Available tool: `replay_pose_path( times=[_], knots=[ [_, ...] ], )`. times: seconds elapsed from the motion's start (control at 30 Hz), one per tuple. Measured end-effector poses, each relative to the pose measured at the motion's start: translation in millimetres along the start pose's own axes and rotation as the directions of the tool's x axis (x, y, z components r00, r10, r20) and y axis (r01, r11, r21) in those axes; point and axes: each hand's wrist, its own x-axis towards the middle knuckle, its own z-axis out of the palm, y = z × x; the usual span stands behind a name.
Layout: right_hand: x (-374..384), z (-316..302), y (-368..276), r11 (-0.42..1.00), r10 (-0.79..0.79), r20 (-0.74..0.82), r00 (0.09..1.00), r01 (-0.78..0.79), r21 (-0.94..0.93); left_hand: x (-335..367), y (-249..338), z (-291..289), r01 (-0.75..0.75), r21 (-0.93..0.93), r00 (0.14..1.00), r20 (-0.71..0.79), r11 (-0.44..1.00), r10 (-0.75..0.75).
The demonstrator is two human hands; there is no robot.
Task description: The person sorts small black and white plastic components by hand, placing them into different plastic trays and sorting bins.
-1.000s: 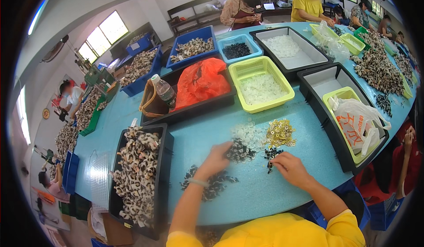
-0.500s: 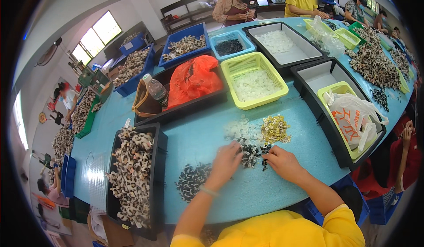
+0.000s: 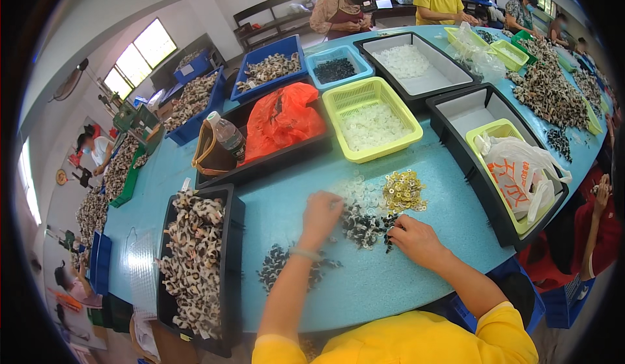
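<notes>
My left hand (image 3: 323, 215) is over the left end of the small translucent rings (image 3: 362, 191), its fingers bent and closed. What they hold, if anything, is too small to make out. My right hand (image 3: 416, 239) is at the right edge of a pile of small black-and-white pieces (image 3: 362, 225). Its thumb and fingertips are pinched on a small black piece (image 3: 389, 241). Behind the right hand lies a heap of yellow rings (image 3: 405, 191). A second heap of dark pieces (image 3: 277, 265) spreads beside and partly behind my left forearm.
A black bin of brown-and-white pieces (image 3: 195, 260) stands left. Behind are a black tray (image 3: 286, 168) with a red bag and bottle, and a yellow basket (image 3: 351, 149) of translucent pieces. Another black tray (image 3: 485, 198) with a white bag stands right. Several people work around the table.
My left hand has moved left and slightly away from me, from the black-and-white pile to the translucent rings' left end. My right hand has barely moved at the pile's right edge.
</notes>
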Motion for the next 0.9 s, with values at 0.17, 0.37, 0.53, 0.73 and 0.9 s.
replay_pose_path(
  times=[0.17,0.37,0.53,0.73,0.9],
  knots=[
    [0,1,0,0.999,-0.008,-0.024,1.000,0.009,0.044,9,-34,3,0.058,-0.298,0.990,-0.102,0.953,-0.092],
    [0,1,1,0.998,-0.011,-0.038,0.999,0.013,0.065,9,-43,3,0.223,-0.421,0.974,0.053,0.879,-0.222],
    [2,2,0,0.998,-0.020,-0.041,0.999,0.023,0.053,1,-67,8,0.113,-0.252,0.994,0.016,0.961,-0.112],
    [2,3,1,0.999,-0.035,-0.012,0.999,0.035,0.027,-21,-50,-32,0.046,-0.230,0.999,-0.006,0.972,-0.048],
    [1,3,6,0.997,-0.071,-0.034,0.997,0.072,0.033,-55,-36,-63,-0.039,0.039,0.982,0.189,0.998,0.031]
  ],
)
